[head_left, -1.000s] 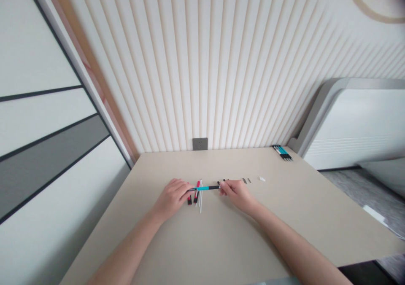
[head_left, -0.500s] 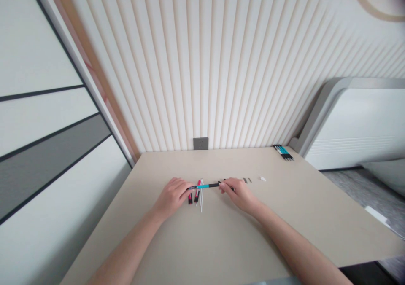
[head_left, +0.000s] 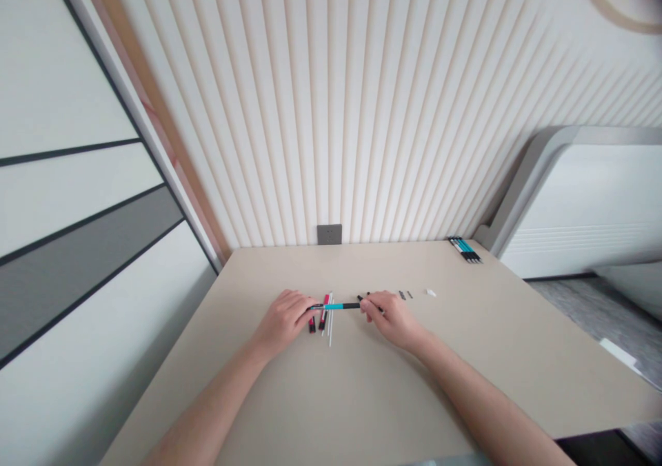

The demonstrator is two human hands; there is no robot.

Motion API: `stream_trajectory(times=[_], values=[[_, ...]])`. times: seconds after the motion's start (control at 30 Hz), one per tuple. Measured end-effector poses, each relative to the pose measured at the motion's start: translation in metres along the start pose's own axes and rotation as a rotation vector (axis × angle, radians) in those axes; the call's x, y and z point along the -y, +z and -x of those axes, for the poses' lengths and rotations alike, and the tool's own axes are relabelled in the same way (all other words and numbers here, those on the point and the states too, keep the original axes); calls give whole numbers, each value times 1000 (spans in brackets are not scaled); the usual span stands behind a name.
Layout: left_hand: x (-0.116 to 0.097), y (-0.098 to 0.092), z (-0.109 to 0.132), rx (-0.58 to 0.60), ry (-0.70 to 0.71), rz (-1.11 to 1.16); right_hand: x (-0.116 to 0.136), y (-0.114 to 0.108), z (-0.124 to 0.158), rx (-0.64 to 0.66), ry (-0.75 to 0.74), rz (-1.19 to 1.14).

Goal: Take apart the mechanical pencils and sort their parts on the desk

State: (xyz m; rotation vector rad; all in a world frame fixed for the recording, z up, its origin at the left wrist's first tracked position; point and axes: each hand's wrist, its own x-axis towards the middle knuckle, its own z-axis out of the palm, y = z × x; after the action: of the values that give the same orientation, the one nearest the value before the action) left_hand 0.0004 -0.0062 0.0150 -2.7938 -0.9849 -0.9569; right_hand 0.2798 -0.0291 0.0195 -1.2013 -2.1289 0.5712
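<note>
A blue and black pen (head_left: 335, 307) lies level between my two hands, just above the table. My left hand (head_left: 284, 316) pinches its clip end, and my right hand (head_left: 387, 314) closes around the black grip end. Beneath and beside the pen, near my left fingers, are red and black pen barrels (head_left: 323, 320) and thin white refills (head_left: 331, 328). Small black parts (head_left: 360, 298) lie just behind my right hand and are partly hidden by it. What my right fingertips touch at the tip cannot be made out.
Tiny dark springs or bits (head_left: 405, 294) and a small white piece (head_left: 430, 292) lie right of my right hand. Several blue and black pens (head_left: 465, 249) sit in a row at the table's (head_left: 310, 404) back right corner. A wall socket (head_left: 329, 234) is behind the table.
The pen has turned slightly and now lies closer to level. Both hands keep nearly the same place and hold; the view has shifted a little.
</note>
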Motion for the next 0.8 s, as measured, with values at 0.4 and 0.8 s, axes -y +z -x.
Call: stream_trajectory(times=[0.4, 0.8], values=[[2, 1, 2, 13, -13, 17, -3, -2, 1, 48, -52, 25], [-2, -2, -1, 6, 1, 16, -1, -1, 0, 13, 45, -85]])
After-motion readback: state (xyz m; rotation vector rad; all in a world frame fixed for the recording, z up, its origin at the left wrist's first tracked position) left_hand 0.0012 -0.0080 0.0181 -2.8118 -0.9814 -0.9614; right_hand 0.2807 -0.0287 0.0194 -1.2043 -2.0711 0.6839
